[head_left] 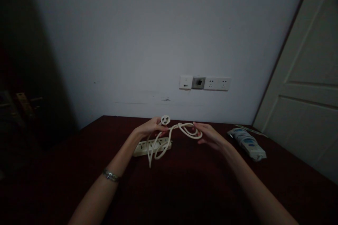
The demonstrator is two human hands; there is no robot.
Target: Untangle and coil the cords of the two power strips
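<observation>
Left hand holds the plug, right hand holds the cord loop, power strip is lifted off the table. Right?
Not quite. The head view shows the power strip lying on the table, not lifted. The rest holds: the left hand holds the plug, and the right hand holds the cord loop.

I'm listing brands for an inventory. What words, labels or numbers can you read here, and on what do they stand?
None can be read.
Blue-and-white plastic-wrapped packet: print too blurred.
Cream plastic power strip: no legible marking.
White wall socket panel: no legible marking.
White round plug in the left hand, white looped cable in the right hand: no text visible.
</observation>
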